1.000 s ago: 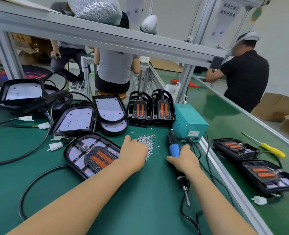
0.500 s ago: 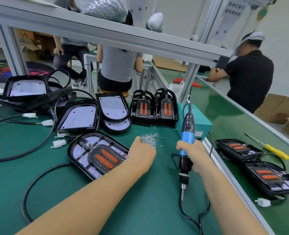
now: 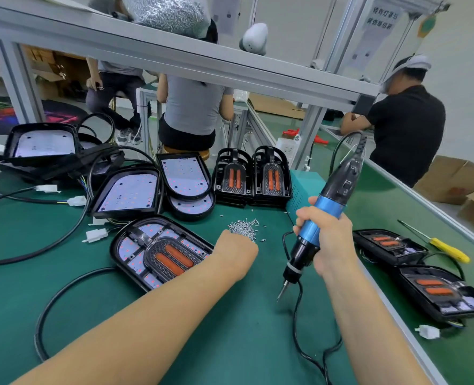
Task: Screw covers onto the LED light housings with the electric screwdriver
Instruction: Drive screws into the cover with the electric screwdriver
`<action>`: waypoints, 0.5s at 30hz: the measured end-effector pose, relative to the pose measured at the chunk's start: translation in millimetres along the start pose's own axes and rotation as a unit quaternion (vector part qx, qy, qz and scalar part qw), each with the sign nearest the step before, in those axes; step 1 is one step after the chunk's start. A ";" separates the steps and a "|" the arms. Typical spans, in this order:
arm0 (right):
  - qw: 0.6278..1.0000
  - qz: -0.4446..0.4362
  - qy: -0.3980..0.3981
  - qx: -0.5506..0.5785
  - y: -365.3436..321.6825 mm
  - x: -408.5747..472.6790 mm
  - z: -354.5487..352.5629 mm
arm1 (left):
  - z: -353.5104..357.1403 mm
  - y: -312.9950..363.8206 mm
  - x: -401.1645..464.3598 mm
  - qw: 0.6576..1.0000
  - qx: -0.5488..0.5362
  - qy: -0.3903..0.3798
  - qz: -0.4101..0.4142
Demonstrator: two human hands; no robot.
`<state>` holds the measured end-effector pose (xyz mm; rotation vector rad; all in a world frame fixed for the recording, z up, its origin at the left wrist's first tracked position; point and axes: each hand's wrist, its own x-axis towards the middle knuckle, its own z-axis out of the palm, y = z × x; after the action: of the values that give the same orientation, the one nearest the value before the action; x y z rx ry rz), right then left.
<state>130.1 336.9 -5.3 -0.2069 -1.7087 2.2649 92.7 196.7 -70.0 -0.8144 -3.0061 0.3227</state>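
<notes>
Head camera, looking forward and down at a green workbench (image 3: 230, 343). The right hand (image 3: 329, 240) has its fingers wrapped around the blue grip of the electric screwdriver (image 3: 318, 218), holding it tilted in the air, bit pointing down and to the left above the mat, its black cord looping down toward the viewer. The left hand (image 3: 234, 252) reaches forward with its knuckles up, fingertips at the near edge of a small pile of silver screws (image 3: 244, 227); the fingers are hidden, so I cannot tell whether they pinch a screw. Just left of that hand lies an LED light housing (image 3: 135, 245) with a black cover (image 3: 172, 257) showing two orange strips set in it. Behind it sit open housings (image 3: 130, 194) with white LED boards, and two stacks of covers (image 3: 254, 176) standing beside a teal box (image 3: 302, 187). To the right, across a metal rail, lie two more covered housings (image 3: 425, 276) and a yellow-handled screwdriver (image 3: 450, 250).
</notes>
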 end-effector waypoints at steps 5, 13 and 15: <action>0.999 -0.042 -0.004 0.013 -0.1 -7.0 7.3 | -1.4 -4.0 -1.0 0.999 -0.034 -0.010 0.004; 0.997 -0.071 -0.004 0.007 -2.4 -13.4 13.5 | -11.0 -5.9 -7.7 0.997 -0.060 0.021 -0.037; 0.996 -0.083 -0.001 0.022 -4.0 -15.1 15.1 | -14.3 -16.5 -14.0 0.978 -0.171 0.092 -0.080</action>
<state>140.6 319.4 1.9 -0.0508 -1.6105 2.1794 97.5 178.6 -52.1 -0.5701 -2.9609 -0.2657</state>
